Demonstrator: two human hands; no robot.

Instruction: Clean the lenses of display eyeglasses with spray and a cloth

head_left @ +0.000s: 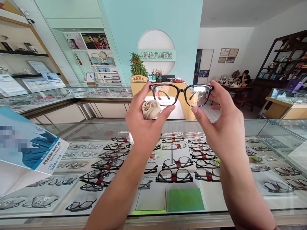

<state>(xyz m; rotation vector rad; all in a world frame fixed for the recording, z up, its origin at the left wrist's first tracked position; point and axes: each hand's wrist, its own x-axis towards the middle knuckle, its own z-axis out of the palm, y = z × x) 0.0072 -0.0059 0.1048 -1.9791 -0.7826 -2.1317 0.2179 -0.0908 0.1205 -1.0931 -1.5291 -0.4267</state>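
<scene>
A pair of black-framed eyeglasses [181, 90] is held up level in front of me, above the glass display case. My left hand [144, 118] grips its left end between thumb and fingers. A crumpled beige cloth [151, 109] is tucked in that same palm. At the right end of the frame, my right hand [222, 118] has its fingers on the hinge corner and its thumb near the lower rim. Faint print shows on the clear lenses. Below my hands, several rows of eyeglasses [174, 175] lie inside the case, many with red tags.
The glass display case [115, 218] spans the foreground, with a green card [185, 200] inside. A blue and white sign [31, 147] stands at left. Beyond are a yellow counter [137, 88], a potted plant [138, 65] and a person [244, 77] seated at a table.
</scene>
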